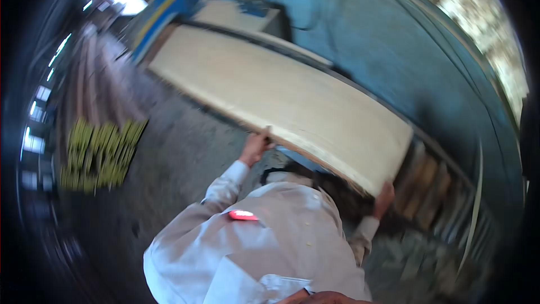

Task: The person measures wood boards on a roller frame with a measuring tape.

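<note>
A long, pale, flat board (pixel 281 101) lies slantwise across the middle of the view, from the upper left to the lower right. My left hand (pixel 257 146) grips its near long edge, fingers closed at the rim. At the board's right end, my right hand (pixel 384 199) holds the near corner, somewhat blurred. Parts of the fingers of both hands are hidden by the board or smeared.
A blue and yellow machine part (pixel 160 19) stands at the board's far left end. Green-ended stacked lengths (pixel 101 155) lie on the floor at left. Behind the board is a blue wall (pixel 360 28). Wooden pieces (pixel 424 186) are at right.
</note>
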Demonstrator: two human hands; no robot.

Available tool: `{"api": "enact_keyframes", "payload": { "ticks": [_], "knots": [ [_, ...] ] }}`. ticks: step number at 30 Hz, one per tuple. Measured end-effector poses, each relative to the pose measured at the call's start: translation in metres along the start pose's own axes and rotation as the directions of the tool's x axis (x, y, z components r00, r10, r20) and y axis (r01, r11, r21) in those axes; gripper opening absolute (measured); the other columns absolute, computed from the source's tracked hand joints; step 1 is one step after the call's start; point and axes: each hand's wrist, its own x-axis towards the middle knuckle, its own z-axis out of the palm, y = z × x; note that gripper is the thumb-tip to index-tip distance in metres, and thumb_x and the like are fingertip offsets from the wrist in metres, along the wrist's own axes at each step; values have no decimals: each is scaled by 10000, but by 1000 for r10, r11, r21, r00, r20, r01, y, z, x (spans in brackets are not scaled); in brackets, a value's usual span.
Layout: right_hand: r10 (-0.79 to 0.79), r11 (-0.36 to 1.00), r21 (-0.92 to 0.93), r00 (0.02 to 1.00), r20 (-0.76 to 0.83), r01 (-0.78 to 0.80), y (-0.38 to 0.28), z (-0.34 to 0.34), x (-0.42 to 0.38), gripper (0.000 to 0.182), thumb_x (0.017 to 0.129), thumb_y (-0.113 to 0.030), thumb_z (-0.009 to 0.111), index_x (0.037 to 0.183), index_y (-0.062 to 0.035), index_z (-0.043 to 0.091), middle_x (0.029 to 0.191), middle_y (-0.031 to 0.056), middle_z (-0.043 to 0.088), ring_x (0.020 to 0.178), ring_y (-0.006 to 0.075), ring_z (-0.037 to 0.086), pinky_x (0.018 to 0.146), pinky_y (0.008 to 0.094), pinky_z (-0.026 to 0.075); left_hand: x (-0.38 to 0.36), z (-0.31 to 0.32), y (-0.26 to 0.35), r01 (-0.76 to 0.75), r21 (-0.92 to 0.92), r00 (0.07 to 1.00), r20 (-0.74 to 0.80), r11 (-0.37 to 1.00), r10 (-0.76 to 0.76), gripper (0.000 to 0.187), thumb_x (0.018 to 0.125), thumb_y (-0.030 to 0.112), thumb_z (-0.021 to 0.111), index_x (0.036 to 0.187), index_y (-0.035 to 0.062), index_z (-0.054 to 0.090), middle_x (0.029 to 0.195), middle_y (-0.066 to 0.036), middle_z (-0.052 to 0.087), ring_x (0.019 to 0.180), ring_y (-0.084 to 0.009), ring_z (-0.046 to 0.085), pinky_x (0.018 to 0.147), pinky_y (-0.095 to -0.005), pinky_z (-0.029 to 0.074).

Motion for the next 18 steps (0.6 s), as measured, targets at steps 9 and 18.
{"api": "enact_keyframes", "payload": {
  "ticks": [9,18],
  "knots": [
    [161,978,-132,987,-21,-162,-55,-3,-5,491,1066,-384,522,835,49,548,759,16,494,734,141,422,664,325,388,-7,5,16,52,271,999,-1,961,-54,683,974,493,631,1177,-157,579,915,-231,723,740,-281,762,393,-256,507],
    [124,983,-147,990,67,-113,-44,-7,-3,441,1070,-339,502,880,57,554,773,44,515,746,160,440,680,339,403,-11,14,28,129,404,992,-46,905,-121,806,978,566,575,1222,-201,543,902,-309,707,701,-302,748,565,-320,627]
  ]
}}
